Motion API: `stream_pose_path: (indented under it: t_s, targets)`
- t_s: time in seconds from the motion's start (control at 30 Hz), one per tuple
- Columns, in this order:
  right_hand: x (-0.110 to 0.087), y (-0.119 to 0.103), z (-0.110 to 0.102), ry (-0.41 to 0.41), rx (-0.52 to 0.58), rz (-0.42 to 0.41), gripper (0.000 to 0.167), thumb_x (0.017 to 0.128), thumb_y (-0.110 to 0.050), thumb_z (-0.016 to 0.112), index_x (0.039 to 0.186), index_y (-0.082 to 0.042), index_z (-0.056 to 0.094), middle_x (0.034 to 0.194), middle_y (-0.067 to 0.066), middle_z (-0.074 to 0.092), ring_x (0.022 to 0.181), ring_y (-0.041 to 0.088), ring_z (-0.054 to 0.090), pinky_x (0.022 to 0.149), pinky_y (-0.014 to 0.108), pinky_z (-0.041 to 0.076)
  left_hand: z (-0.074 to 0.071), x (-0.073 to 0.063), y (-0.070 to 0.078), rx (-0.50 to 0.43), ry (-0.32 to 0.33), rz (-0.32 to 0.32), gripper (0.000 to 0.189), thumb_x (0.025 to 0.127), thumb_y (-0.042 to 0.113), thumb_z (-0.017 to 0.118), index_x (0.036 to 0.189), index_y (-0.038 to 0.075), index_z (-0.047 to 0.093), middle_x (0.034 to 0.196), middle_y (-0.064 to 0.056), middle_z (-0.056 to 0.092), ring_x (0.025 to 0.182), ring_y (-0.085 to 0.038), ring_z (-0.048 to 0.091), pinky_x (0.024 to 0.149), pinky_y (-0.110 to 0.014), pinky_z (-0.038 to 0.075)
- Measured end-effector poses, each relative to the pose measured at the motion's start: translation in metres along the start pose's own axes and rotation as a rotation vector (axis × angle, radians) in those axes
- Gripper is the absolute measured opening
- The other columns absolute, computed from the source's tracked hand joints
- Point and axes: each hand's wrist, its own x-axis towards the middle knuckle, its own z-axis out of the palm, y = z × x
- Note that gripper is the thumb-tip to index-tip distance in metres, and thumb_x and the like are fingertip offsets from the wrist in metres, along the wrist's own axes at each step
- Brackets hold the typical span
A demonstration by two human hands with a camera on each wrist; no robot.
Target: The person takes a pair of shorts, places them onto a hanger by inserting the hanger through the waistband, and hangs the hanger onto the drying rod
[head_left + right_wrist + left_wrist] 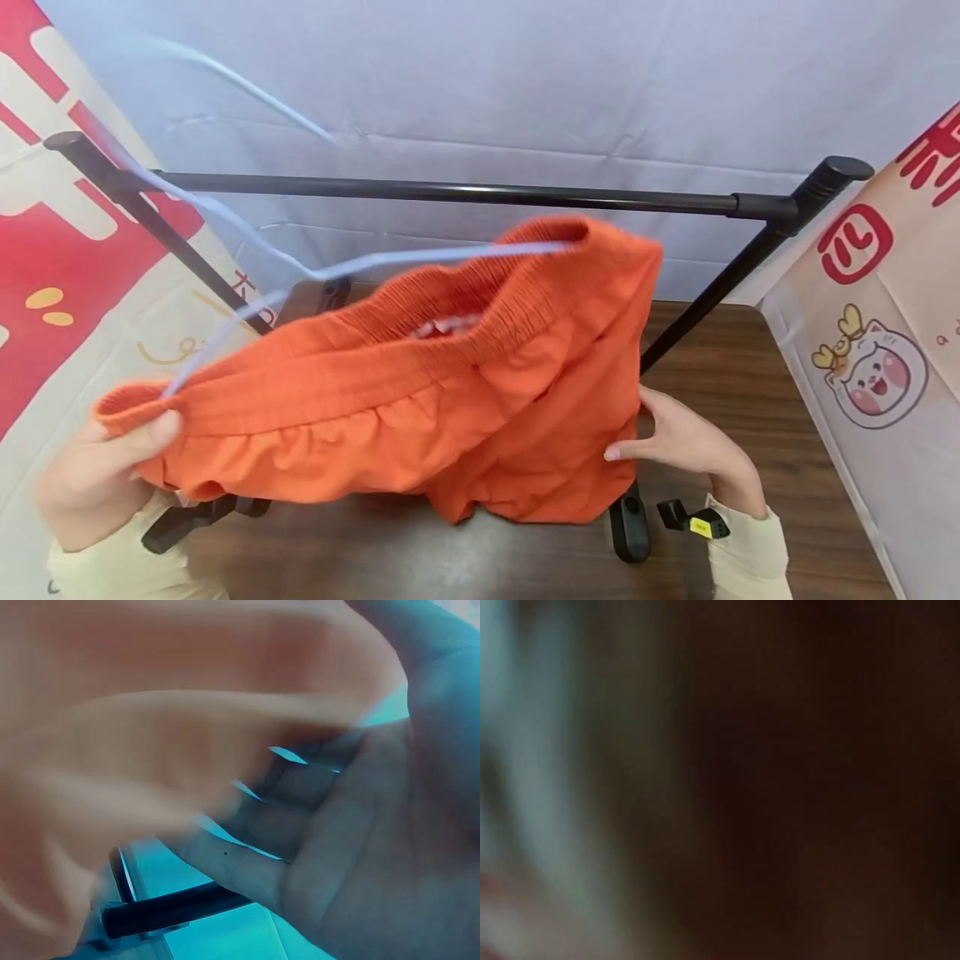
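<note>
A pair of orange shorts (360, 417) with a wide elastic waistband spreads across the middle of the head view. My left hand (112, 467) pinches the left end of the waistband, thumb in front. A pale blue hanger (435, 254), partly blurred, runs into both ends of the waistband; its hook end points to the upper left. At the lower right side of the shorts is my right hand (686, 437), thumb apart and fingers partly hidden behind the fabric. The right wrist view shows its fingers (247, 862) extended beside the blurred cloth. Only dark blur fills the left wrist view.
A black rack stands behind the shorts, its crossbar (465, 190) spanning between two slanted posts. Its foot (630, 525) rests on the brown wooden table (780, 433). Pale fabric hangs at the back, and printed panels (873, 333) flank both sides.
</note>
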Motion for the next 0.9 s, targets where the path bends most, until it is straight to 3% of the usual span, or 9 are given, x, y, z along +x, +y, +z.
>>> stream_pose_path:
  t_s: [0.1,0.23,0.37,0.43,0.53,0.67,0.73,0.83,0.9]
  targets:
    - [0.001,-0.001,-0.001,0.060,0.008,-0.018,0.068,0.087,-0.030,0.088,0.144,-0.020,0.054,0.136,0.000,0.065,0.121,-0.005,0.061,0.100,0.021,0.054,-0.003,0.002,-0.002,0.310,-0.098,-0.198,0.056,0.104,-0.015,0.038,0.147,0.013,0.061,0.120,0.001,0.077,0.092,-0.016,0.075,0.068,-0.030,0.059]
    - [0.002,-0.008,-0.003,0.256,0.047,-0.014,0.049,0.092,-0.019,0.082,0.136,-0.011,0.060,0.131,0.007,0.066,0.113,-0.009,0.063,0.097,0.013,0.053,0.009,0.011,-0.009,0.566,-0.111,-0.321,0.060,0.104,-0.013,0.044,0.151,0.021,0.056,0.126,0.007,0.074,0.103,-0.010,0.071,0.083,-0.023,0.058]
    - [0.005,-0.018,-0.004,0.642,0.109,0.080,0.023,0.093,-0.016,0.081,0.108,-0.006,0.066,0.095,-0.004,0.067,0.080,-0.004,0.061,0.070,0.012,0.050,0.030,0.029,-0.017,0.701,-0.161,-0.344,0.051,0.106,-0.007,0.046,0.152,0.013,0.052,0.129,-0.001,0.073,0.106,-0.014,0.070,0.090,-0.023,0.056]
    - [0.009,-0.023,-0.006,0.835,0.157,0.129,0.026,0.092,-0.017,0.083,0.097,-0.005,0.060,0.080,-0.008,0.058,0.067,0.002,0.052,0.060,0.016,0.042,0.038,0.037,-0.022,0.720,-0.169,-0.367,0.048,0.108,-0.002,0.046,0.154,0.011,0.049,0.127,-0.004,0.071,0.100,-0.017,0.071,0.085,-0.027,0.059]
    - [0.016,-0.027,-0.010,1.017,0.235,0.172,0.033,0.088,-0.016,0.086,0.098,-0.010,0.054,0.082,-0.008,0.051,0.071,0.007,0.049,0.062,0.015,0.041,0.045,0.044,-0.035,0.839,-0.130,-0.355,0.044,0.109,0.007,0.051,0.152,0.017,0.051,0.124,-0.001,0.071,0.098,-0.015,0.069,0.084,-0.025,0.057]
    - [0.030,-0.028,-0.019,1.064,0.308,0.168,0.049,0.086,-0.015,0.087,0.121,-0.020,0.053,0.106,-0.011,0.056,0.096,0.005,0.060,0.083,0.010,0.049,0.050,0.047,-0.056,1.015,-0.052,-0.316,0.040,0.108,0.017,0.059,0.146,0.028,0.056,0.123,0.006,0.070,0.106,-0.009,0.064,0.092,-0.018,0.051]
    - [0.037,-0.028,-0.023,1.075,0.371,0.117,0.050,0.087,-0.014,0.086,0.126,-0.017,0.055,0.109,-0.010,0.061,0.099,0.006,0.064,0.087,0.011,0.051,0.052,0.047,-0.066,1.043,-0.027,-0.303,0.039,0.107,0.020,0.061,0.145,0.029,0.056,0.123,0.007,0.070,0.107,-0.009,0.063,0.094,-0.017,0.050]
    - [0.052,-0.026,-0.025,1.075,0.573,0.015,0.026,0.091,-0.017,0.083,0.106,-0.007,0.063,0.089,-0.003,0.068,0.077,0.009,0.068,0.073,0.018,0.055,0.058,0.048,-0.080,0.987,0.014,-0.314,0.040,0.107,0.023,0.061,0.146,0.026,0.055,0.129,0.003,0.069,0.112,-0.006,0.063,0.097,-0.016,0.050]
    - [0.064,-0.023,-0.025,1.052,0.727,-0.037,0.030,0.096,-0.024,0.078,0.083,-0.003,0.061,0.067,0.000,0.061,0.054,0.011,0.058,0.056,0.022,0.047,0.063,0.048,-0.087,0.941,0.050,-0.319,0.040,0.107,0.024,0.061,0.147,0.023,0.055,0.134,0.000,0.067,0.116,-0.004,0.063,0.100,-0.015,0.048]
